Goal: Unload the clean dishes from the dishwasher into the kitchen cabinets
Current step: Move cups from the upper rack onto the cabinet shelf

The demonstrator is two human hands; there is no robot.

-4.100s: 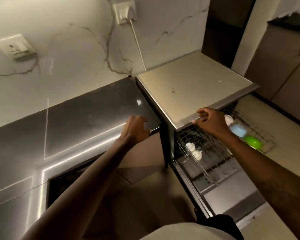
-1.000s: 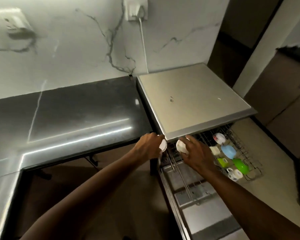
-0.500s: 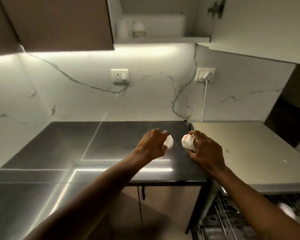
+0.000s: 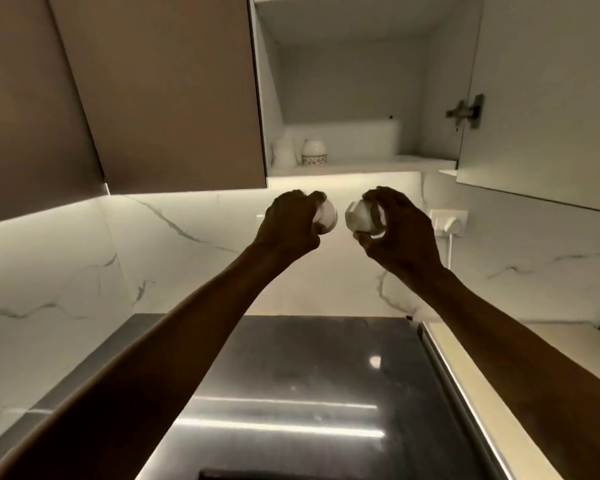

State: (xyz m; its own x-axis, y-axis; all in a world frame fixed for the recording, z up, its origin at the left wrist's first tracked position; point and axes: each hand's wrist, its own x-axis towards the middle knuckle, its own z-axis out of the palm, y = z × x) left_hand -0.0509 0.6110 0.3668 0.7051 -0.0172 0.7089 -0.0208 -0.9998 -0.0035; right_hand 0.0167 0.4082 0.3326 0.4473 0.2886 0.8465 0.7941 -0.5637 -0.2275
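Closest to us is a dark, shiny counter (image 4: 291,375) with stripes of light on it. Just beside it on the right is a pale flat top (image 4: 475,382) with a metal edge.

Two bare arms reach up over the counter. The left hand (image 4: 290,225) has its fingers curled round a small, round white cup, the left cup (image 4: 326,216). Only a bit of this cup peeks out past the fingers. The right hand (image 4: 399,233) holds another small white cup, the right cup (image 4: 359,216), with fingers on top and the thumb under it. This cup lies on its side, and its rim points at the other cup. The two cups are near each other but do not touch. Both are up in the air, above the counter and a little below the open shelf.

Behind the hands is a white marble wall (image 4: 153,254) with grey lines. A white socket (image 4: 449,220) with a plug in it is on the wall, near the right hand.

Higher up is a cupboard with its door (image 4: 534,98) swung open to the right. On its shelf (image 4: 378,164), at the left end, stand a plain white cup (image 4: 284,152) and, just beside it, a white pot with a patterned band (image 4: 314,152). To the left is a shut brown cupboard door (image 4: 160,91).
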